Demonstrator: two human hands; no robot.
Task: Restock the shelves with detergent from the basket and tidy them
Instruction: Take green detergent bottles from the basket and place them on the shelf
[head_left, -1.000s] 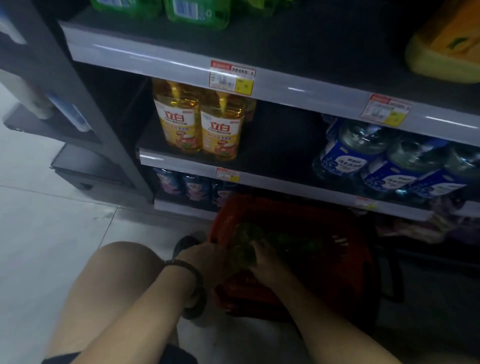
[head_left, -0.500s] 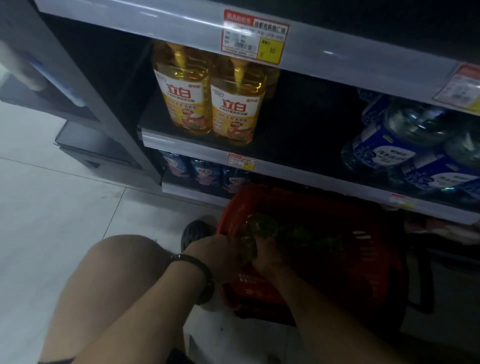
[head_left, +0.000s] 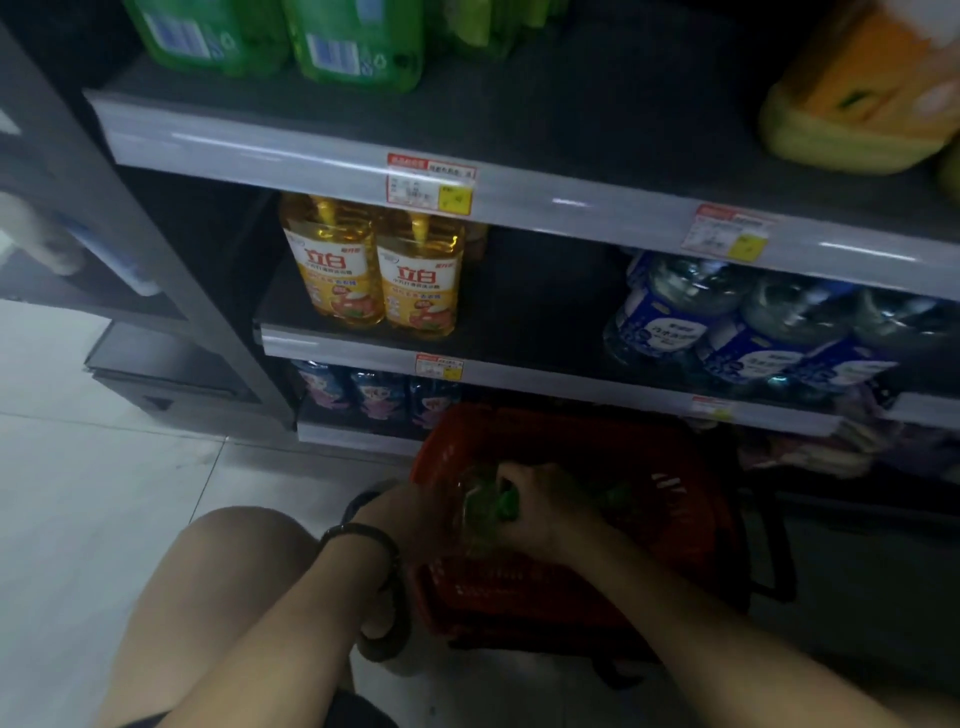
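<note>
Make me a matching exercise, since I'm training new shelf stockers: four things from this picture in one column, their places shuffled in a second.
Things
1. yellow bottles
2. blue-label bottles
3. red basket
4. green bottle

Places
A. on the floor in front of the shelves
B. in the basket, gripped by the right hand
C. middle shelf, left
D. middle shelf, right

Pairs: 1-C, 2-D, 3-A, 4-B

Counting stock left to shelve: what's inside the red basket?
Inside the red basket: a green bottle gripped by the left hand and right hand, another green shape beside it. Hands and shadow hide anything beneath.
</note>
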